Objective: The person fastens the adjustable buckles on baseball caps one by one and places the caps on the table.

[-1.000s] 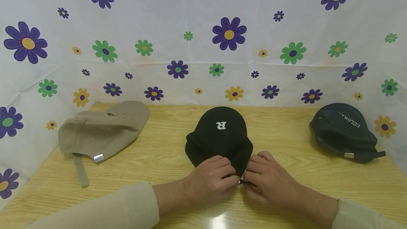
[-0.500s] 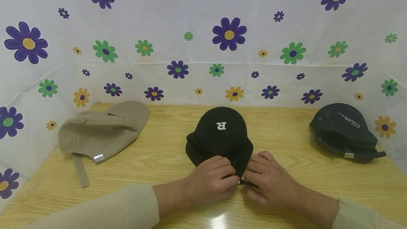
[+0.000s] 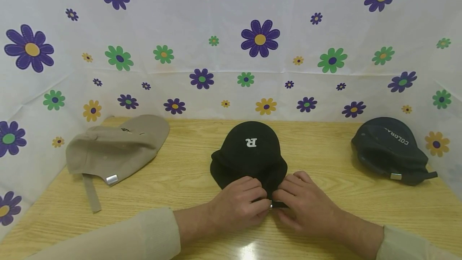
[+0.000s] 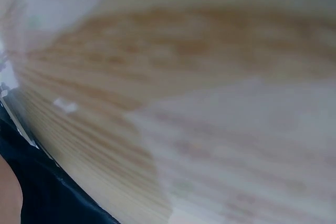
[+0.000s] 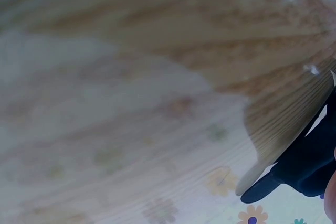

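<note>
A black cap (image 3: 250,157) with a white letter R lies at the middle of the table in the head view, its back towards me. My left hand (image 3: 238,204) grips the cap's rear edge beside a small metal buckle (image 3: 271,204). Just right of the buckle, my right hand (image 3: 306,206) pinches the black strap (image 3: 279,204). Fingers hide much of the strap and buckle. Dark fabric (image 4: 47,187) fills a corner of the left wrist view. The right wrist view has a dark cap (image 5: 304,171) with a strap sticking out; which cap cannot be told.
A beige cap (image 3: 115,147) lies at the left of the wooden table (image 3: 187,139), its strap hanging loose from the buckle side. At the right lies a dark navy cap (image 3: 390,147) with white lettering. A flower-printed white cloth (image 3: 231,59) encloses the back and sides.
My right hand has shifted slightly left, closer to the buckle, and the strap beside it lies straighter. The left hand and all three caps have barely moved.
</note>
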Demonstrator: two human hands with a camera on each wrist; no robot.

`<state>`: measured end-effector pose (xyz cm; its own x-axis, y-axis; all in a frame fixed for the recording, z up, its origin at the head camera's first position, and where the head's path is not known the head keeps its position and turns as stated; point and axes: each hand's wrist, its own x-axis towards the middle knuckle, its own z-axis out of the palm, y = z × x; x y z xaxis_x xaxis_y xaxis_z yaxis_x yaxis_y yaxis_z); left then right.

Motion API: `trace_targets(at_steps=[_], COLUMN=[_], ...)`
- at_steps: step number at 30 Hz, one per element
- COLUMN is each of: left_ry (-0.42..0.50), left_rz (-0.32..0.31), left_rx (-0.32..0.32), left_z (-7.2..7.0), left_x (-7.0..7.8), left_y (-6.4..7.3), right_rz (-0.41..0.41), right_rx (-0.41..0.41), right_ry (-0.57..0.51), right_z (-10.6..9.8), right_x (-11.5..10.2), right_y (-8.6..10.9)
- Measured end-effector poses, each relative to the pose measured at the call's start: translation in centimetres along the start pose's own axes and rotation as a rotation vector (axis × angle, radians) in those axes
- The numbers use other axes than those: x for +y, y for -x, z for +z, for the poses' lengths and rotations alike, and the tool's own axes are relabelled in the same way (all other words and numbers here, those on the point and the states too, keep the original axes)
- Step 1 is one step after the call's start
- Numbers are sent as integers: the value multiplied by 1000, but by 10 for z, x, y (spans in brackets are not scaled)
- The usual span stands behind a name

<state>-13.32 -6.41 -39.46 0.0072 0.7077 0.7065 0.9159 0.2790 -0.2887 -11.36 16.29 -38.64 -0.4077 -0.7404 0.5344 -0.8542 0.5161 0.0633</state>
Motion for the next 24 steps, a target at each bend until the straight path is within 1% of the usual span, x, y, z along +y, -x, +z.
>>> trace_targets(at_steps=[4,8,18,24], left_ry=[2,2,7,21], left_rz=[0,2,4,4], left_rx=[4,9,19,9], left_z=[0,0,1,0], left_x=[0,0,0,0], left_y=[0,0,0,-1], right_rz=[4,-9,-32,-37], right_rx=[4,19,33,38], right_ry=[-10,-17,-5,-11], right_z=[0,0,0,1], right_x=[0,-1,0,0], right_y=[0,-1,-1,0])
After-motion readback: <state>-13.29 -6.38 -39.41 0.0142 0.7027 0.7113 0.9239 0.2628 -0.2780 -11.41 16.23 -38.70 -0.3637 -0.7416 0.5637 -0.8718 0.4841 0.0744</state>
